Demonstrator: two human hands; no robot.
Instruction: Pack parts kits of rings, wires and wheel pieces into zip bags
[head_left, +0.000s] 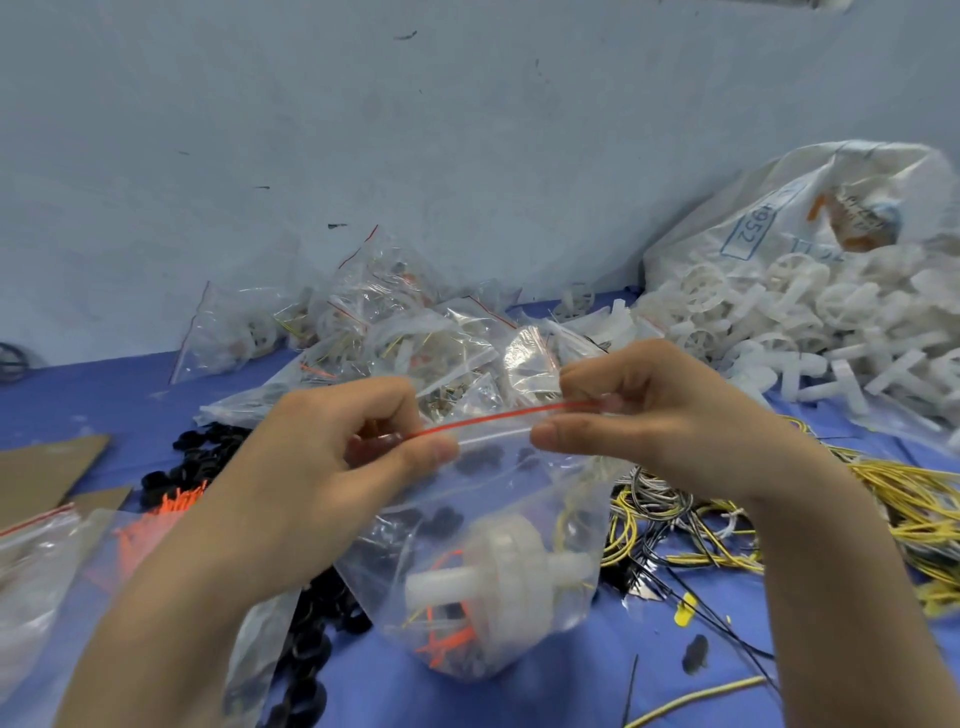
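Note:
A clear zip bag (498, 499) with a red seal strip hangs in the air between both hands above the blue table. Inside it lie a white wheel piece (509, 571), orange bits and thin wires. My left hand (332, 447) pinches the left end of the seal strip between thumb and fingers. At the strip's right end, my right hand (639, 410) pinches it the same way. The bag's bottom sags toward me.
A heap of filled zip bags (395, 332) lies behind the hands. Loose white wheel pieces (810, 322) spill from a big sack at right. Yellow and grey wires (779, 514) lie right, black rings (202, 462) and orange bits (176, 504) left, empty bags (36, 561) near left.

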